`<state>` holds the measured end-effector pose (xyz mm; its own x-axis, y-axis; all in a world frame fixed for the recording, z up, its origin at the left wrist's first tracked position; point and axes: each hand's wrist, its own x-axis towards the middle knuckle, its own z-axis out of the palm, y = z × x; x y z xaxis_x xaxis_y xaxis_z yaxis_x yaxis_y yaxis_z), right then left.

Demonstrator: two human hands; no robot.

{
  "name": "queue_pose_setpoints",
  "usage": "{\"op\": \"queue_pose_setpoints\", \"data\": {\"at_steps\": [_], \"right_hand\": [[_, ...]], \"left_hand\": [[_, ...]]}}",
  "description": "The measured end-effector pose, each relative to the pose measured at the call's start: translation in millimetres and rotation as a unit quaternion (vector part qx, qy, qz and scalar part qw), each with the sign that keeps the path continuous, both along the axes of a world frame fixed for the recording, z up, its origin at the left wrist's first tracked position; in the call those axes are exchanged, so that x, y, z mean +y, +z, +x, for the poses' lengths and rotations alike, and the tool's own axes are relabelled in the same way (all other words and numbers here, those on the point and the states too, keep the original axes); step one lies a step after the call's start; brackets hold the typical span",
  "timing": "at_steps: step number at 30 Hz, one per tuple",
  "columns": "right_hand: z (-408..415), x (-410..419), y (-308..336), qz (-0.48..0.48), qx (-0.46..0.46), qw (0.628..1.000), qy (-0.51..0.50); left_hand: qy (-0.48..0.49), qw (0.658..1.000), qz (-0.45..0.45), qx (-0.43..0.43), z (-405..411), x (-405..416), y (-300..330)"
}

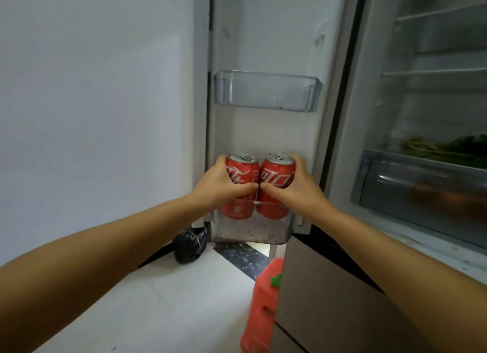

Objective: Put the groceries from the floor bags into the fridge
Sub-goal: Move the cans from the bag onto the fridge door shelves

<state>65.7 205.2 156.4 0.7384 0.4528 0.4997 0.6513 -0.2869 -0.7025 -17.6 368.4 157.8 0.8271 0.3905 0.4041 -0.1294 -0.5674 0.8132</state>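
Note:
Two red cola cans stand upright side by side in the lower clear door bin (253, 231) of the open fridge door. My left hand (221, 184) wraps the left can (243, 172) from its left side. My right hand (295, 186) wraps the right can (276, 174) from its right side. Both thumbs meet in front between the cans. The cans' lower parts show through the bin's clear front wall.
An upper clear door bin (267, 91) holds nothing I can see. The fridge interior at right has glass shelves, leafy greens (448, 149) and a crisper drawer (421, 189). On the floor lie a dark bag (189, 247) and an orange-red plastic object (261, 308).

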Motion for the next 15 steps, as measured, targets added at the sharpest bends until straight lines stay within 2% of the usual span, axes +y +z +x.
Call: {"op": "queue_pose_setpoints", "data": {"at_steps": [7, 15], "right_hand": [[-6.9, 0.2, -0.7, -0.071, -0.001, 0.997, -0.01], [-11.6, -4.5, 8.6, -0.149, 0.023, 0.989, -0.001]], "left_hand": [[0.022, 0.996, 0.072, 0.043, -6.0, 4.5, -6.0], [-0.018, 0.983, 0.155, 0.099, -15.2, 11.0, 6.1]]}}
